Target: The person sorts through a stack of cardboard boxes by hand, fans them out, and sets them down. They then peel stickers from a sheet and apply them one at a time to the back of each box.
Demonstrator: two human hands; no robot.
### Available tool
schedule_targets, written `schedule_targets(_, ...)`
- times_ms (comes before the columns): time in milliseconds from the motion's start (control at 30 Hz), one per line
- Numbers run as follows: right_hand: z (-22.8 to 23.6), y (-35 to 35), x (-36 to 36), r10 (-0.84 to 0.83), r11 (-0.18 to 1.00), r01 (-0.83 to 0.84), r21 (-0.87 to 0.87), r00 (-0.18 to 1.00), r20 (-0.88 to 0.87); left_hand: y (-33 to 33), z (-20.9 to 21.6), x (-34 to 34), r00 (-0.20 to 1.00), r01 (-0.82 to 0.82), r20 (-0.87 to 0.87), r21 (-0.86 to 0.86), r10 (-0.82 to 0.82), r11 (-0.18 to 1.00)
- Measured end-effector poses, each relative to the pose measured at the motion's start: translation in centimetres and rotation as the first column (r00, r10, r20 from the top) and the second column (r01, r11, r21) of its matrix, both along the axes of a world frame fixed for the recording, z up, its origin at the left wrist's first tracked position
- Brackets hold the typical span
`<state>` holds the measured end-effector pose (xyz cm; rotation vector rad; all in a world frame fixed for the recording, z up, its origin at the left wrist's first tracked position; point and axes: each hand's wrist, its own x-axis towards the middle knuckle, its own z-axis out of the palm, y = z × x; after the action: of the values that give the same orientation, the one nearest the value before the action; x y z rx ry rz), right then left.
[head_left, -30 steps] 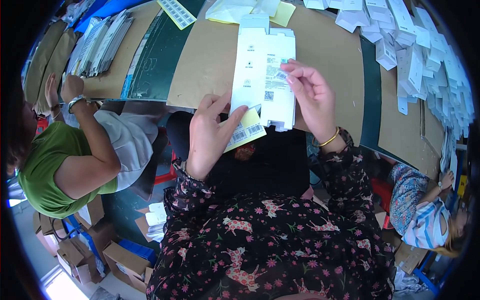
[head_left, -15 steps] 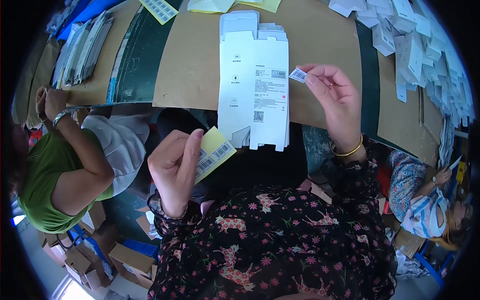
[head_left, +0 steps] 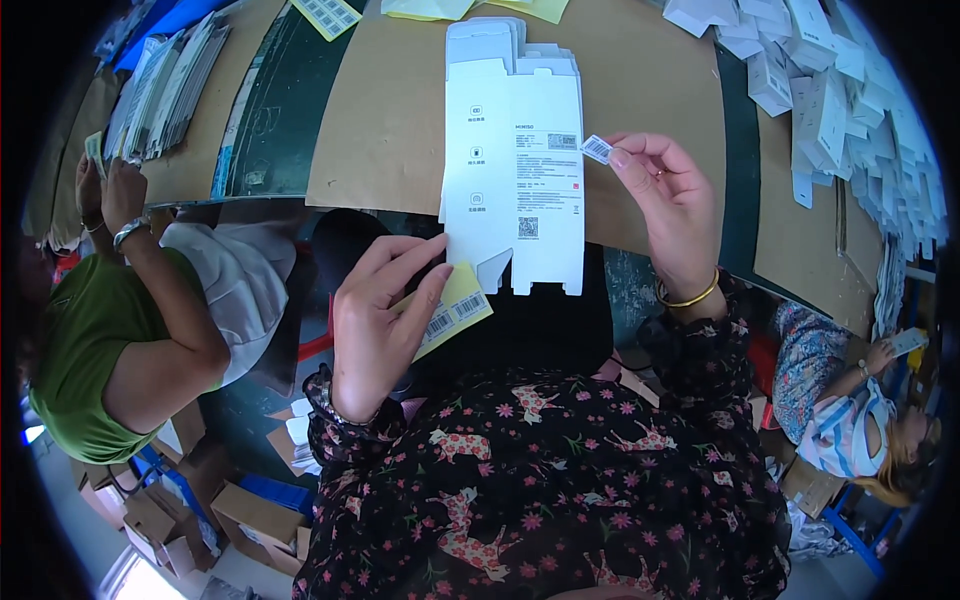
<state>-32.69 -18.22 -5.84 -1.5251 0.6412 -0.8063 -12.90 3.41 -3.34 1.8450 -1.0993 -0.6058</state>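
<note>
A stack of flat white box blanks [head_left: 490, 235] lies on the table in front of me, its near end jutting past the edge. The top blank carries small icons and print. My left hand [head_left: 385, 310] holds a yellow sheet of barcode stickers [head_left: 460, 312] at the near left corner, with its index finger touching or almost touching the blank's left edge. Off the stack's right side, my right hand [head_left: 665, 195] pinches one small white barcode sticker [head_left: 597, 149] between thumb and index finger. The sticker is close to the blank's right edge, near a printed block.
White boxes [head_left: 825, 110] are heaped at the far right. More yellow sticker sheets [head_left: 430, 8] lie at the far edge. A person in green [head_left: 110, 350] works at the left beside a row of flat blanks [head_left: 165, 90]. Another person [head_left: 845, 425] is at the right.
My left hand has moved right and up with the sticker sheet, its fingers opening toward the blank. The stack has shifted slightly right. My right hand has barely moved.
</note>
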Motion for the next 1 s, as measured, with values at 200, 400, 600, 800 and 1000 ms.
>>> schedule_targets(200, -0.1, 0.0, -0.2, 0.012, 1.0, -0.012, 0.003, 1.0, 0.011, 1.5, -0.2, 1.8, 0.991, 0.048, 0.13, -0.062, -0.039, 0.997)
schedule_targets(400, 0.3, -0.6, -0.3, 0.078, 0.997, -0.078, 0.011, 0.997, 0.017, 2.5, 2.1, 2.3, 0.802, 0.582, -0.053, -0.156, -0.595, 0.798)
schedule_targets(600, 0.5, -0.1, -0.6, 0.093, 0.995, -0.093, 0.019, 0.996, -0.003, 0.9, 0.5, -0.2, 0.882, 0.465, 0.135, -0.081, -0.452, 0.882)
schedule_targets(800, 0.4, 0.3, -1.0, 0.094, 0.995, -0.093, 0.021, 0.995, -0.019, 0.6, -0.5, -1.4, 0.886, 0.447, 0.207, -0.154, -0.414, 0.881)
schedule_targets(1000, 0.6, 0.4, -1.0, 0.105, 0.994, -0.104, 0.022, 0.994, -0.031, 0.5, -1.5, -2.1, 0.845, 0.438, 0.39, -0.111, -0.366, 0.892)
